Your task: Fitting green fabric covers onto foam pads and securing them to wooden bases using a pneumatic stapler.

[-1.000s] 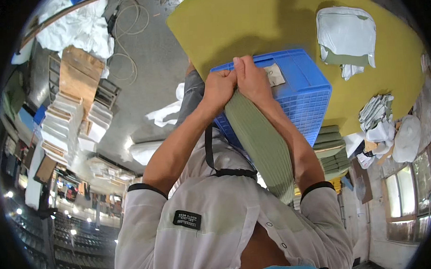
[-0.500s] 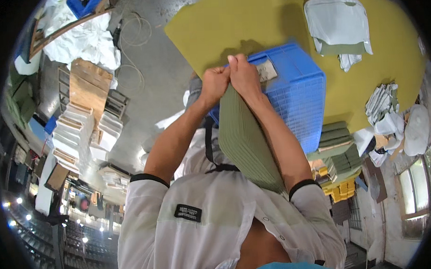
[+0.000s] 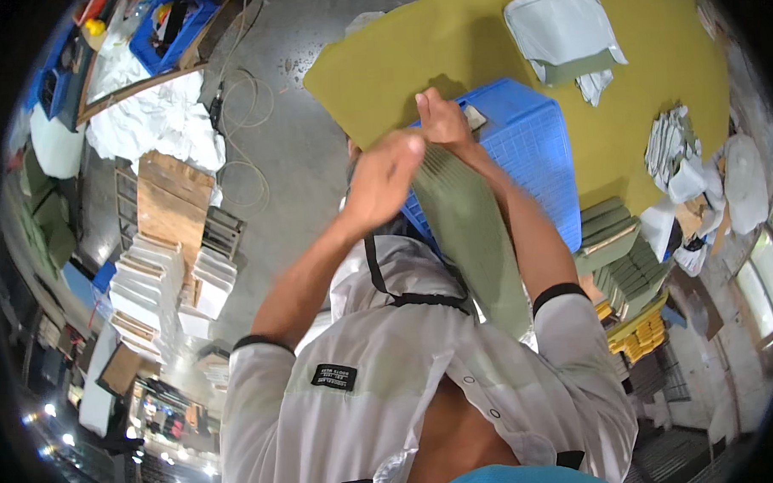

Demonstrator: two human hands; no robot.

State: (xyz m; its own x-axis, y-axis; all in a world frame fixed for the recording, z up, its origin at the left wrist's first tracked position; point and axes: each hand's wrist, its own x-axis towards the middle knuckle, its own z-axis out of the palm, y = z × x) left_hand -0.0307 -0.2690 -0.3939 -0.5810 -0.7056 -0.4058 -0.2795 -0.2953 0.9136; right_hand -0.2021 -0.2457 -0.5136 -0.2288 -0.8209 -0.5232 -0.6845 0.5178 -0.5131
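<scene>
A long green ribbed bundle (image 3: 467, 226), which looks like many thin layers pressed together, slants from my chest to the near left side of an upturned blue plastic crate (image 3: 528, 164). My right hand (image 3: 444, 120) is closed at the far end of the bundle, thumb raised, with the forearm along its right side. My left hand (image 3: 383, 180) is lifted just left of that end, closer to me and smeared by motion. Its fingers are partly hidden, so I cannot make out whether it holds a layer.
Under the crate spreads a yellow-olive tabletop (image 3: 380, 67), bearing a white and green cover (image 3: 562, 31) and a bunched striped cloth (image 3: 674, 150). Green stacks (image 3: 625, 250) stand right of the crate. To the left are white stacked pieces (image 3: 150, 292), a wooden board (image 3: 174, 198) and a floor cable (image 3: 251, 135).
My left hand has come away from beside my right hand, back toward me and up. The bundle has shifted right and now looks bent. My right hand has hardly moved.
</scene>
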